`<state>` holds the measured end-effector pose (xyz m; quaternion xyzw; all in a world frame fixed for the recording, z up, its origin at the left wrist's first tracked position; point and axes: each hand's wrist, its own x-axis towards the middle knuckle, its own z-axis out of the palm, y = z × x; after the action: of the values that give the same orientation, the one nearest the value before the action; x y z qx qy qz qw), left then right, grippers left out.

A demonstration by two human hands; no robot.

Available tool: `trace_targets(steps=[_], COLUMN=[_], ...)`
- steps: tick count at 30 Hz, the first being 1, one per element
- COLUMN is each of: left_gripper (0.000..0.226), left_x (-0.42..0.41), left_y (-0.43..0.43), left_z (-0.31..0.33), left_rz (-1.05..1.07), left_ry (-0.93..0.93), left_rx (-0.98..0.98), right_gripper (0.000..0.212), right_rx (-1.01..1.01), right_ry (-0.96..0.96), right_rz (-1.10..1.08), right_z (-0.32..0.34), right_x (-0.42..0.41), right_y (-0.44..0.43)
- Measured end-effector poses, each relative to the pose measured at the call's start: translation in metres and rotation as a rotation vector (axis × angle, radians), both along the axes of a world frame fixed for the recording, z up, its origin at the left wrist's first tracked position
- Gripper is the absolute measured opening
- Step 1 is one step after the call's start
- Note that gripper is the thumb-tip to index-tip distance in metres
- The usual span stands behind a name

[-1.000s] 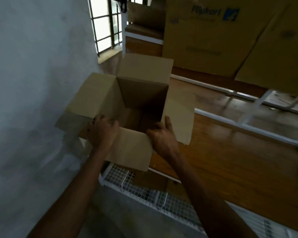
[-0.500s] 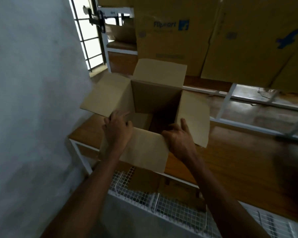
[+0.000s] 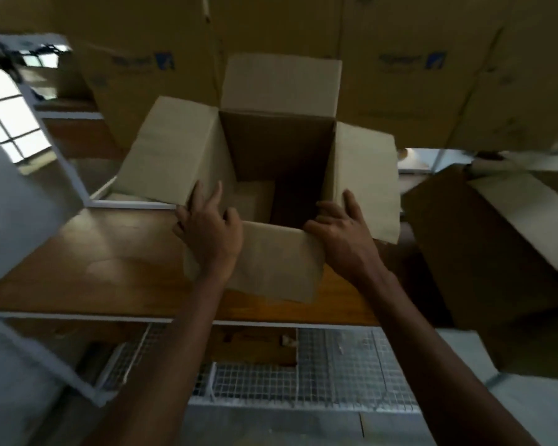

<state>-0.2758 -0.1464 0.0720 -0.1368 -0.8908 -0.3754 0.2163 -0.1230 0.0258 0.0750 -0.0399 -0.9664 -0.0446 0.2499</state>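
Reading from the left: a window occupies the far left edge. The wooden shelf board runs across the middle of the view. The cardboard box stands upright on this board near its front edge, top open, with all four flaps folded outward.

My left hand grasps the near-left corner of the box. Two fingers lie up against the left flap, and the thumb hooks over the rim. The near flap hangs down toward me between both hands. The box interior is dark, so I cannot tell what it holds.

My right hand grasps the near-right corner. One finger stretches along the right flap, and the others curl over the rim into the box.

A second carton sits near the box on the right. Large printed cartons fill the background. A wire mesh shelf lies below the board.
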Motion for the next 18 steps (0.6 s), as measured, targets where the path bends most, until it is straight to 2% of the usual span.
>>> trace_targets(steps=[9,18], left_gripper=[0.061,0.061], left_x=[0.058,0.100], left_y=[0.135,0.256], left_z=[0.035,0.078], left_rz=[-0.231,-0.453], left_ry=[0.045,0.133], left_rx=[0.106,0.215], right_gripper=[0.047,0.030], right_rx=[0.084,0.210], right_ry=[0.015,0.153], right_rz=[-0.207,-0.394], right_z=[0.043,0.078], right_x=[0.091,0.156], right_y=[0.101,0.192])
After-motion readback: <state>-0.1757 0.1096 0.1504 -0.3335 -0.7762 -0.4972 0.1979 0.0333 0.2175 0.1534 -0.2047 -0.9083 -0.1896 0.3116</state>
